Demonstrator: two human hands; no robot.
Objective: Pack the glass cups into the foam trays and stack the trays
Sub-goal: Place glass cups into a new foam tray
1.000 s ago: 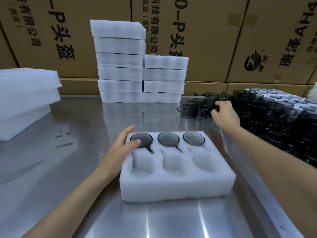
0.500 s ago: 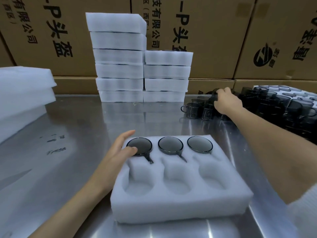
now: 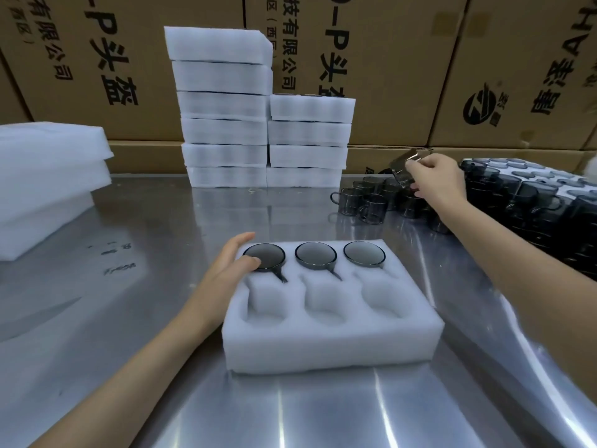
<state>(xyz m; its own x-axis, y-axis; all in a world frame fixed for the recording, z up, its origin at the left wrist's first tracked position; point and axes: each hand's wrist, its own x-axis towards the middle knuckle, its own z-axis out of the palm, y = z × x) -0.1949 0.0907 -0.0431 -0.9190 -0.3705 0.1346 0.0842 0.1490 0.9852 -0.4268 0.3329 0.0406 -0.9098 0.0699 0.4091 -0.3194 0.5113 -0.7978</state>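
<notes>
Head view: foam tray point(image 3: 329, 344) square on the counter point(image 3: 145, 318), near enough for both arms. Three cups point(image 3: 315, 254) seated in its far row, handles slotted toward three empty near pockets. Left hand point(image 3: 226, 270) open, flat against the tray's left edge, thumb at the first cup's rim, probably steadying the light foam. Right hand point(image 3: 433, 181) closed around a tilted cup point(image 3: 403, 171), raised above the loose cups point(image 3: 371, 202) by the right, likely bound for a near pocket. Filled trays point(image 3: 265, 124) stacked against the back, clear of the work.
</notes>
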